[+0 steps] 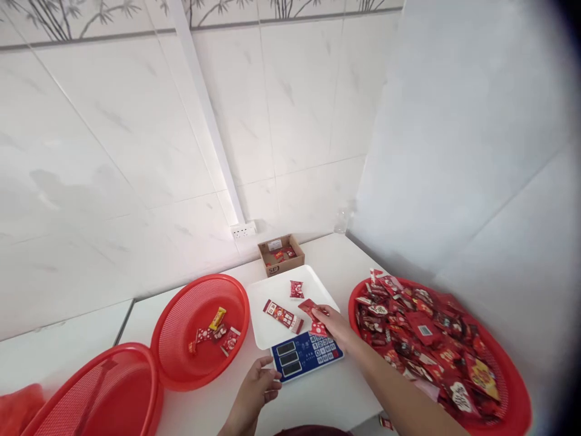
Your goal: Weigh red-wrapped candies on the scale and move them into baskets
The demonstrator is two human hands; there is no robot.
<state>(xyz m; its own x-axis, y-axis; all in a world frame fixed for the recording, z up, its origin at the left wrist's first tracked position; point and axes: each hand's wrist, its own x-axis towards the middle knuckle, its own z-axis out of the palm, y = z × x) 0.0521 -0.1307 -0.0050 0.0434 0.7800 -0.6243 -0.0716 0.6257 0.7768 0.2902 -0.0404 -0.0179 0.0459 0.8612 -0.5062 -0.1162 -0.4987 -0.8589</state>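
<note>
Over smooth pan [265, 297]: right hand [334, 327] pinches packet [307, 306], perhaps foil.

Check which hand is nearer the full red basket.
Right. The right hand is over the scale's right side, just left of the basket; the left hand is farther off, by the scale's left edge.

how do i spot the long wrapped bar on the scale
Between the red plastic baskets on the white table is a white-and-blue weighing scale with a square white tray. On that tray, left of the right hand, lies the long red-and-white wrapped bar. It is clearly longer than the small red packet just behind it.
</note>
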